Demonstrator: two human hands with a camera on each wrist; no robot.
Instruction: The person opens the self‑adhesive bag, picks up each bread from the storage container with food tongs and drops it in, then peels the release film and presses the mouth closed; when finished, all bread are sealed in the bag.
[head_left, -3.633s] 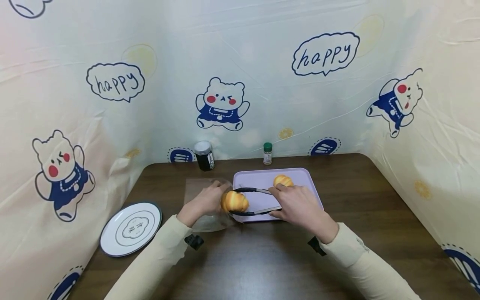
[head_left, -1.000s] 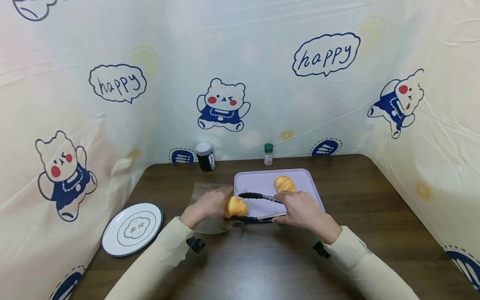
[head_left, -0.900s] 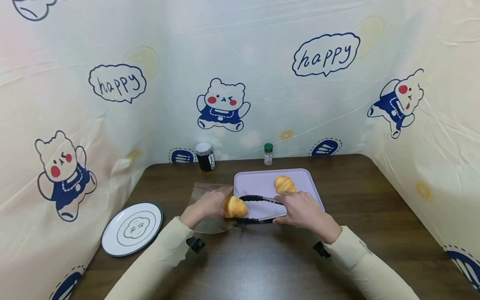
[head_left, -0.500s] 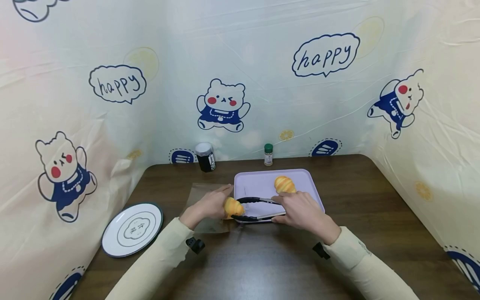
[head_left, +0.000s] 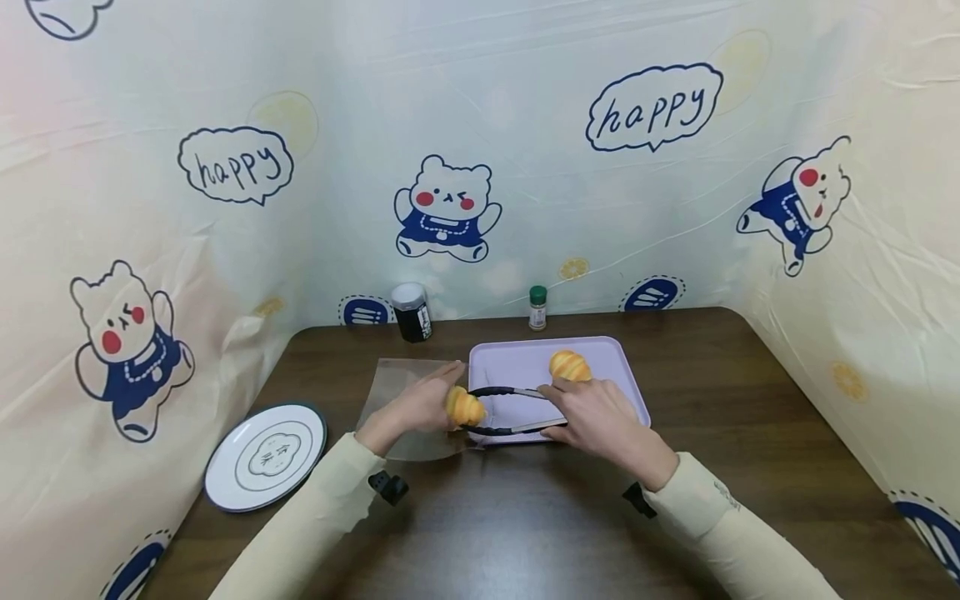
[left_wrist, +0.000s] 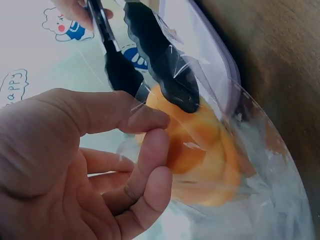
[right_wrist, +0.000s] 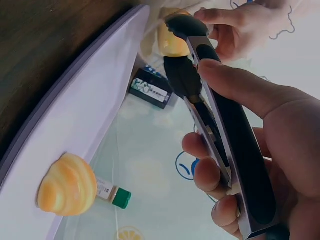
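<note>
Remotely I saw left fingers (left_wrist: 154, 146) pinching the clear plastic bag (head_left: 429, 447), seemingly holding its mouth wide for the golden croissant-shaped roll (head_left: 465, 407) by the left edge of the lilac rectangular tray (head_left: 513, 360); right fingers (right_wrist: 207, 172) curled around black-tipped metal tongs (right_wrist: 235, 127).

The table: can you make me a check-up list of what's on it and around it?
Surface: brown wood-grained table.
Job's things: one bread roll at the tips of the tongs, seen partly through the clear bag; another bread roll on the lilac tray.
Clutter: plate, dark jar, green-capped bottle.
Hands: left hand pinches the bag; right hand grips the tongs.
Cables: nothing seen.
Surroundings: pale sheet printed with bears and "happy".
</note>
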